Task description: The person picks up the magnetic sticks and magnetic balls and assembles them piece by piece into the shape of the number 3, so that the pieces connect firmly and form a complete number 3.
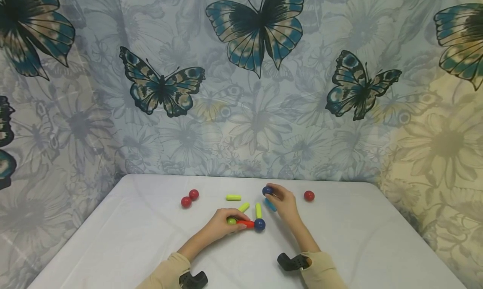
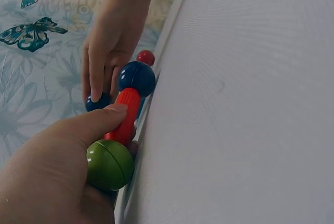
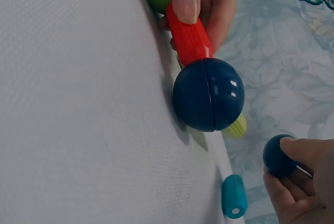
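My left hand (image 1: 223, 222) grips a red rod (image 2: 124, 119) between thumb and fingers. At one end of the rod sits a green ball (image 2: 110, 165), at the other a dark blue ball (image 3: 209, 94). Farther back and to the right, my right hand (image 1: 285, 204) pinches a second dark blue ball (image 1: 267, 191) in its fingertips. Just below that ball lies a light blue rod (image 1: 270, 204). One yellow-green rod (image 1: 258, 210) points away behind the first blue ball; another yellow-green rod (image 1: 244, 206) slants behind the left hand's fingers.
On the white table (image 1: 362, 238), a third yellow-green rod (image 1: 233, 198) lies toward the back. Two red balls, a nearer red ball (image 1: 186, 202) and a farther red ball (image 1: 193, 194), rest at the left. Another red ball (image 1: 309, 196) is right of the right hand. A butterfly-patterned cloth (image 1: 260, 146) hangs behind.
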Motion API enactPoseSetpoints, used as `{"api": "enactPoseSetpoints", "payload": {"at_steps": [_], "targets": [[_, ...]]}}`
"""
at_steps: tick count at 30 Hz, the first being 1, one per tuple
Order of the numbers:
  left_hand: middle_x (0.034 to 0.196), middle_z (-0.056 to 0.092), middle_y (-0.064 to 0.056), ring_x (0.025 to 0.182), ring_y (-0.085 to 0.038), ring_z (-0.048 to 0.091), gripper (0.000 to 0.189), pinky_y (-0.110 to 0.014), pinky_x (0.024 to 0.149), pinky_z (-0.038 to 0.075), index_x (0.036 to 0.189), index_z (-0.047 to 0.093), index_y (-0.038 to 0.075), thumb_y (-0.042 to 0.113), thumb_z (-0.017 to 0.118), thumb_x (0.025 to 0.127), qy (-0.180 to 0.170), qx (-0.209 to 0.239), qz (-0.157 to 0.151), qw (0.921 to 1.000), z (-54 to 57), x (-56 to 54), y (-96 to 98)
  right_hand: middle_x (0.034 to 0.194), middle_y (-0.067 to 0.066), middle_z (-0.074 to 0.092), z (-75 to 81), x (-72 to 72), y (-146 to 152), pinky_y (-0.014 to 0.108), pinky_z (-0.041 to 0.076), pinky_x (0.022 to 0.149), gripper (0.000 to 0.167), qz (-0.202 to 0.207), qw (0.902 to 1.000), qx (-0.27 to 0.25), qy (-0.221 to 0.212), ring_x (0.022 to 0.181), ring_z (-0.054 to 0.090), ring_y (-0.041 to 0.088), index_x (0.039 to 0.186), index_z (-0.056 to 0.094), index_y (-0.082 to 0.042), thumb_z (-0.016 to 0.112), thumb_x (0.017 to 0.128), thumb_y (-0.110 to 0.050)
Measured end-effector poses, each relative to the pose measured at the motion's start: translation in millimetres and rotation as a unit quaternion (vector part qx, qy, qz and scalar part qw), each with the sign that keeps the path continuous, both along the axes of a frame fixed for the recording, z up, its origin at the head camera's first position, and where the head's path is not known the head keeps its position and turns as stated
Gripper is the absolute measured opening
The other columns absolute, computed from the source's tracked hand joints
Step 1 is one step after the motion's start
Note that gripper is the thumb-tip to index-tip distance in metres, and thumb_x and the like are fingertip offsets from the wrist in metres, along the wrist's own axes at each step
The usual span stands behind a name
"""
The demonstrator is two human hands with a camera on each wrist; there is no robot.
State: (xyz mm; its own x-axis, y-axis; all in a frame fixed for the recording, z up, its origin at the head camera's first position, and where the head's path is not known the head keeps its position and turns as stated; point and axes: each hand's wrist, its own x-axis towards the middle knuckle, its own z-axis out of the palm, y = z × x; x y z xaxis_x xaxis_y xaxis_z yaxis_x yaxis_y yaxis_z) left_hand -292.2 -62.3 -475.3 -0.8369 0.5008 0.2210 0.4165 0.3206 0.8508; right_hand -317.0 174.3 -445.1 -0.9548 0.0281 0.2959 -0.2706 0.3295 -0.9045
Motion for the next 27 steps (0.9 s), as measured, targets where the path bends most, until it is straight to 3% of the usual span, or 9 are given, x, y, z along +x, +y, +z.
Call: {"api": "enactPoseSetpoints", "payload": {"at_steps": [13, 27], "targets": [[0.103, 0.074, 0.011, 0.108, -0.009, 0.062, 0.018, -0.025, 0.097, 0.046, 0.103, 0.075, 0.027, 0.025, 0.075, 0.085, 0.010, -0.004, -0.002, 0.9999, 3.8, 2.0, -0.3, 0.132, 0.023, 0.060, -4.3, 1.6, -15, 0.034, 0.049, 0.100, 0.040, 0.012, 0.9997, -0.022, 0.005, 0.128, 0.055, 0.037, 0.127, 0.060, 0.003, 0.068, 0.088, -0.001], [0.103, 0.074, 0.011, 0.107, -0.008, 0.062, 0.018, -0.025, 0.096, 0.046, 0.104, 0.075, 0.027, 0.027, 0.075, 0.086, 0.013, -0.011, -0.001, 0.9999, 2.8, 1.3, -0.6, 0.132, 0.020, 0.061, -8.7, 3.4, -19, 0.035, 0.047, 0.103, 0.038, 0.014, 0.9998, -0.010, -0.001, 0.129, 0.054, 0.035, 0.126, 0.061, 0.001, 0.068, 0.089, -0.004]]}}
